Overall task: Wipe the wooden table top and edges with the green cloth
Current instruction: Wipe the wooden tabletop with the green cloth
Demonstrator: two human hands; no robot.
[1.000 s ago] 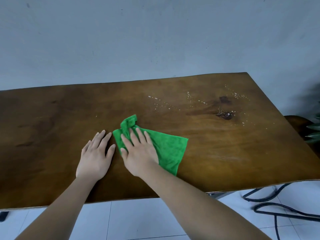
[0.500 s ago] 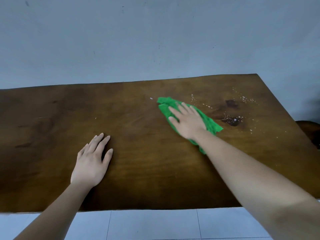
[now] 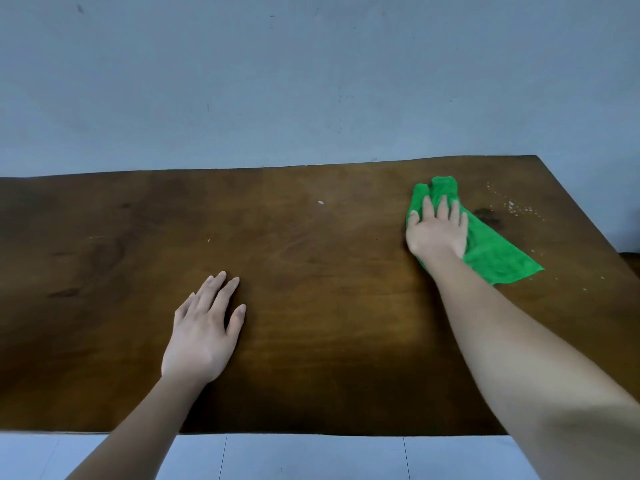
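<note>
The green cloth [image 3: 498, 258] is pressed onto the wooden table [image 3: 329, 306] by the right hand [image 3: 437, 232]. The hand is laid palm down, with its fingers [image 3: 428, 211] straight and slightly spread. Nothing is curled round or pinched, so the cloth is held only by the flat weight of the hand. The fingertips are pointed at the far edge of the table and the wall [image 3: 311, 81] behind it.

The cloth's long axis is set on a diagonal, from far-left to near-right. Its bunched, narrower end is pushed out just beyond the fingertips, toward the far edge. Its wider, flatter end is spread out to the right of the wrist, and one corner is aimed at the right-hand side of the table. Most of the cloth is therefore seen beside and behind the palm, and only the middle part is covered by it.

Just right of the cloth a dark knot [image 3: 486, 216] is seen in the wood, and past that a scatter of white specks [image 3: 512, 206]. A single white fleck [image 3: 320, 202] is seen well to the left of the cloth.

The left hand [image 3: 204, 330] is rested flat on bare wood, well apart from the cloth, with its fingers relaxed and nothing held.

One cloth, one table and two hands are counted. A pale tiled floor [image 3: 311, 459] is seen below the near edge.
</note>
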